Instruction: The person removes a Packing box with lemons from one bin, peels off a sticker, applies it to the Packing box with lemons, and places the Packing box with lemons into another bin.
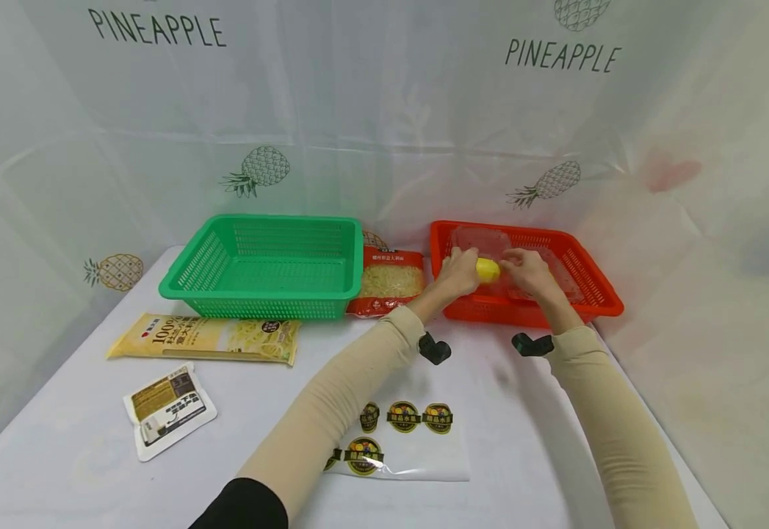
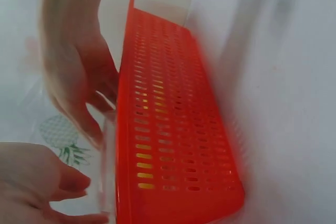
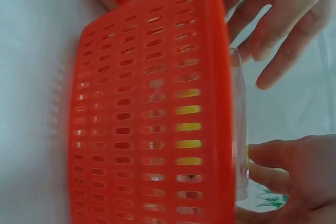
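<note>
Beige fabric sleeves (image 1: 326, 411) led to my left hand (image 1: 461, 270), fingers spread, and right hand (image 1: 531, 270), grip impossible to tell; I seemed to be handling oval yellow fruit (image 1: 488, 270) inside the slotted red plastic basket (image 1: 490, 312), needing steadiness next.

"PINEAPPLE" is printed twice on the white plastic curtain (image 1: 358, 88). "100%" stands on the long yellow plastic packet (image 1: 206, 339), "精品水果" across round black-and-gold stickers (image 1: 403, 416). Smaller characters on the red plastic packet (image 1: 391, 283) and flat white pouch (image 1: 169, 410) are too small to read surely.
</note>
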`<state>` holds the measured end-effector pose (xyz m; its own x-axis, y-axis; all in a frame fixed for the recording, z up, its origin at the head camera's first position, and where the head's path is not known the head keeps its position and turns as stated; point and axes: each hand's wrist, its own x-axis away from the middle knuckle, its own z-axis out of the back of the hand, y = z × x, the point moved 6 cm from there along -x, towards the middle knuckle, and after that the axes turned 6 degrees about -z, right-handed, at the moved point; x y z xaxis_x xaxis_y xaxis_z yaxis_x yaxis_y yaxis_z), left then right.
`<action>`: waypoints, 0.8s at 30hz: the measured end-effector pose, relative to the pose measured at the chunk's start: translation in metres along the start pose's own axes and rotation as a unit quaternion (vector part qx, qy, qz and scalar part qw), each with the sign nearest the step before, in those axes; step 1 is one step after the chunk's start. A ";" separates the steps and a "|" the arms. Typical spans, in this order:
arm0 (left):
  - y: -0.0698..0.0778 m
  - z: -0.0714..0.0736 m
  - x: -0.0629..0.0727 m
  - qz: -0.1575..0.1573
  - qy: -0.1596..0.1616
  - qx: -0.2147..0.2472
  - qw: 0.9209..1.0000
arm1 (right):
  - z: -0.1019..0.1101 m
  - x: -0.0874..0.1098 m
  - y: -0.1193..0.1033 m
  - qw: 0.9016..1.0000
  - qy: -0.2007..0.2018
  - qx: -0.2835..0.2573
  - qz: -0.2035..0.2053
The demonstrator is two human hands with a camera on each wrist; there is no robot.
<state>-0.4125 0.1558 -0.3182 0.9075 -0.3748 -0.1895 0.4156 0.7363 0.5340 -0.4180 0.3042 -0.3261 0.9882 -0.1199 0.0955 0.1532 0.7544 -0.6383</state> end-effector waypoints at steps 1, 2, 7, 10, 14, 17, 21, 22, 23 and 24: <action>0.000 0.002 0.000 -0.003 0.011 0.007 1.000 | 0.002 0.001 -0.001 1.000 0.001 -0.003 0.003; 0.000 0.004 0.000 -0.004 0.021 0.018 1.000 | 0.004 0.002 -0.002 1.000 0.003 -0.007 0.008; -0.004 0.015 -0.001 -0.032 0.071 0.052 0.996 | 0.014 0.013 -0.009 0.999 0.015 -0.031 0.024; -0.009 0.023 0.000 -0.039 0.096 0.076 0.992 | 0.018 0.019 -0.012 0.999 0.023 -0.040 0.024; -0.019 0.031 0.003 -0.025 0.108 0.137 0.984 | 0.022 0.025 -0.017 0.999 0.024 -0.040 0.023; -0.026 0.035 0.005 -0.016 0.102 0.191 0.976 | 0.023 0.029 -0.022 0.999 0.020 -0.041 0.028; -0.033 0.042 0.008 -0.014 0.090 0.261 0.961 | 0.023 0.035 -0.028 0.999 0.017 -0.037 0.033; -0.035 0.044 0.009 -0.010 0.085 0.282 0.956 | 0.023 0.037 -0.030 0.999 0.017 -0.036 0.035; -0.037 0.046 0.010 -0.007 0.081 0.297 0.951 | 0.023 0.038 -0.032 0.999 0.017 -0.031 0.035; -0.039 0.048 0.010 -0.001 0.078 0.308 0.948 | 0.024 0.039 -0.034 0.999 0.015 -0.029 0.036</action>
<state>-0.4219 0.0966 -0.3016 0.9248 -0.2522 -0.2847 0.3462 0.2482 0.9047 -0.3842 0.2892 -0.2829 0.9958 -0.0876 0.0251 0.0809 0.7238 -0.6853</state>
